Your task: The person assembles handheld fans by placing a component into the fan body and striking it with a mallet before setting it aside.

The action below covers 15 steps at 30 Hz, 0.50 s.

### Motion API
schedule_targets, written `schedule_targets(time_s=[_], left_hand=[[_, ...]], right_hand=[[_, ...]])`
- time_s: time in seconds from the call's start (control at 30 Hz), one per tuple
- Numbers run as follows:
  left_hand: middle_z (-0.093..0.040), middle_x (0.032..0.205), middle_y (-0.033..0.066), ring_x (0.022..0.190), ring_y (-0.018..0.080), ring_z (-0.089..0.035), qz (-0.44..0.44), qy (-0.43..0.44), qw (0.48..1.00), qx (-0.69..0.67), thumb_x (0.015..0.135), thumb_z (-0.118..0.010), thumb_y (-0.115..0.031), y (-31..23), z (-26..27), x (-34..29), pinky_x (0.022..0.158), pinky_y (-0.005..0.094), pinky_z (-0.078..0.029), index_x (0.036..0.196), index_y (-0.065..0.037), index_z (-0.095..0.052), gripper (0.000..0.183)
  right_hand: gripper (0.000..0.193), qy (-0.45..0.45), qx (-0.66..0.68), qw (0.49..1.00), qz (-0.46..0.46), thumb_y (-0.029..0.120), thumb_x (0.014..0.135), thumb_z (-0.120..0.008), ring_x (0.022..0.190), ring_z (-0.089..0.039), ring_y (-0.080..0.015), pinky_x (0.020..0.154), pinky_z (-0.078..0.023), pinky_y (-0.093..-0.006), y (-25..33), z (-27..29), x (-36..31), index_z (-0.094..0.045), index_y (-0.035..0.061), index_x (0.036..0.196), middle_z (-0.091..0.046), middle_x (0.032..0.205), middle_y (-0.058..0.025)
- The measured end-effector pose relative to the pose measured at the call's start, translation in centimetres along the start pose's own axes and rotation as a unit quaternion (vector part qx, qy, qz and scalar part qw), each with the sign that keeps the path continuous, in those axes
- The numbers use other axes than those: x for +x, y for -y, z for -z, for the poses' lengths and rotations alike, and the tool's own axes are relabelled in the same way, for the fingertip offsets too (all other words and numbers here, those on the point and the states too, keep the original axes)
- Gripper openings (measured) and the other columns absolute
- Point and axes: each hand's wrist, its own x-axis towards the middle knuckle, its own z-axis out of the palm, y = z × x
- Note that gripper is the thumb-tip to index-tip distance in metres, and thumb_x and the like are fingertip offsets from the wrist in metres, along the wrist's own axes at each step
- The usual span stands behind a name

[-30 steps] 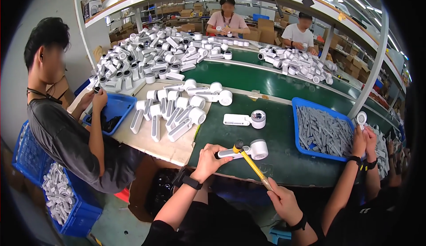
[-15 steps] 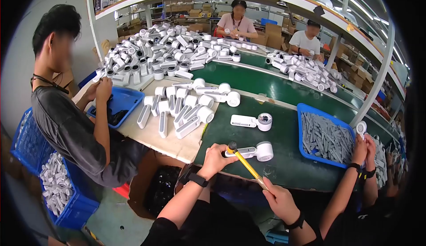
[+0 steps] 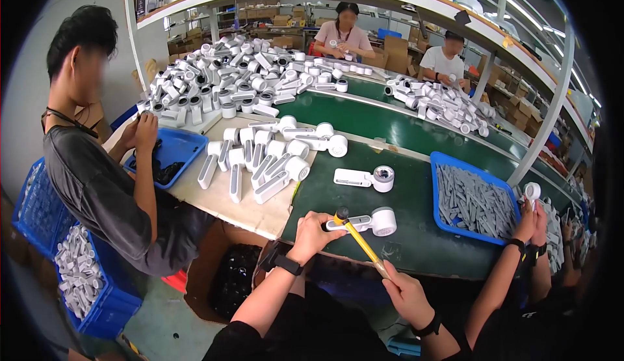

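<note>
One yellow hammer (image 3: 364, 242) clenched in my right hand (image 3: 408, 294), its black head on or just above (can't tell which) the white handheld unit (image 3: 381, 222) my left hand (image 3: 313, 236) grasps by the handle end, at the near side of the green tabletop (image 3: 416, 231). Just beyond lies a second white unit (image 3: 359, 178), unit cluster (image 3: 260, 149) to its left on a beige board (image 3: 250, 214), blue tray (image 3: 433, 188) of grey strips (image 3: 471, 198) to its right. Farther out, a large heap of white units (image 3: 214, 78).
</note>
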Motion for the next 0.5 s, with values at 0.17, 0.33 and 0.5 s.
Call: schedule_targets(time_s=[0.17, 0.33, 0.5], left_hand=[[-0.071, 0.089, 0.0069, 0.091, 0.0254, -0.062, 0.019, 0.003, 1.000, -0.003, 0.070, -0.086, -0.032, -0.3, 0.2, -0.2, 0.086, 0.0372, -0.045, 0.095, -0.014, -0.077, 0.032], [-0.071, 0.088, 0.0089, 0.089, 0.0263, -0.064, -0.008, 0.003, 1.000, 0.012, 0.069, -0.088, -0.029, -0.4, 0.2, -0.4, 0.083, 0.0377, -0.049, 0.095, -0.011, -0.077, 0.033], [-0.072, 0.087, 0.0104, 0.086, 0.0277, -0.065, -0.010, 0.001, 1.000, 0.023, 0.069, -0.088, -0.026, -1.2, 0.6, -0.4, 0.081, 0.0383, -0.053, 0.094, -0.009, -0.077, 0.032]], right_hand=[[0.043, -0.095, 0.018, 0.994, 0.041, 0.002, 0.091, -0.062, 0.070, -0.062, -0.0258, 0.068, -0.049, -0.0306, -0.1, 0.9, -0.3, -0.056, -0.0032, 0.133, -0.063, 0.083, -0.0166], [0.043, -0.055, -0.033, 0.998, 0.003, 0.001, 0.092, -0.059, 0.067, -0.057, -0.0178, 0.066, -0.046, -0.0277, -1.3, 1.6, -1.4, -0.054, -0.0040, 0.134, -0.060, 0.080, -0.0141], [0.045, -0.106, 0.012, 0.994, 0.014, 0.002, 0.093, -0.059, 0.065, -0.054, -0.0171, 0.065, -0.046, -0.0273, -1.3, 1.2, -1.4, -0.053, -0.0026, 0.136, -0.057, 0.077, -0.0132]])
